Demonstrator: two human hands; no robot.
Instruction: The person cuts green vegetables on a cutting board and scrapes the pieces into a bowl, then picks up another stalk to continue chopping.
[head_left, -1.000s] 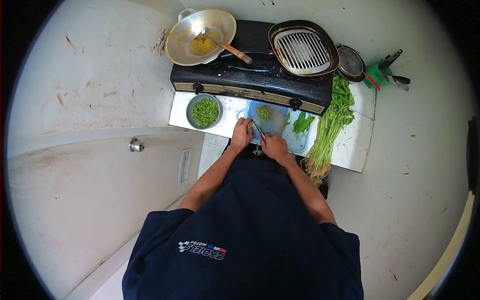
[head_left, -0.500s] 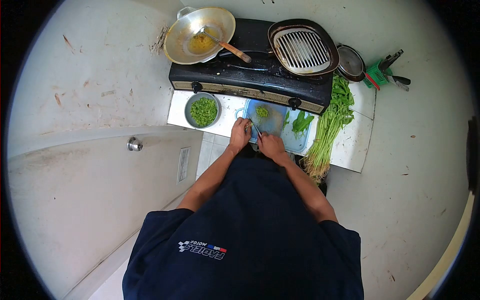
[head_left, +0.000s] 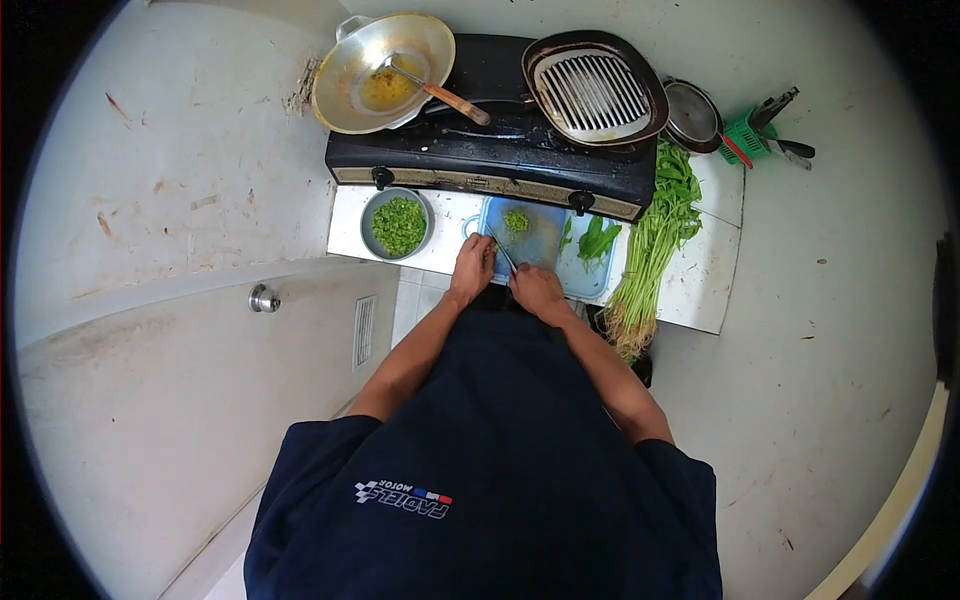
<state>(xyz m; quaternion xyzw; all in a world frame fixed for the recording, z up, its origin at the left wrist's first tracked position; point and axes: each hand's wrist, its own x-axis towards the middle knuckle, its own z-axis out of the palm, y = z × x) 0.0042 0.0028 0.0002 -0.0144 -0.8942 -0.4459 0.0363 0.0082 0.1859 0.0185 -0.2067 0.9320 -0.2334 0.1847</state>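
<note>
My right hand (head_left: 538, 290) is closed around the handle of a knife (head_left: 503, 252), its blade slanting up and left over the blue cutting board (head_left: 547, 262). My left hand (head_left: 473, 263) lies at the board's left edge beside the blade, fingers curled together; what they hold is too small to make out. Just beyond the knife tip sits a small heap of chopped greens (head_left: 516, 220). Loose green leaves (head_left: 597, 240) rest on the right part of the board. To the left, a grey bowl (head_left: 367, 239) contains more chopped greens (head_left: 398, 225).
A black stove (head_left: 470, 150) stands behind the board, bearing a wok (head_left: 335, 95) with a wooden-handled ladle (head_left: 455, 102) and a grill pan (head_left: 655, 105). Long leafy stalks (head_left: 645, 260) with roots lie at right. Farther back are a dark pan (head_left: 693, 115) and a green basket (head_left: 742, 135) with knives.
The whole view has shifted slightly. Both hands stay at nearly the same place on the board, and the knife blade remains beside my left fingers.
</note>
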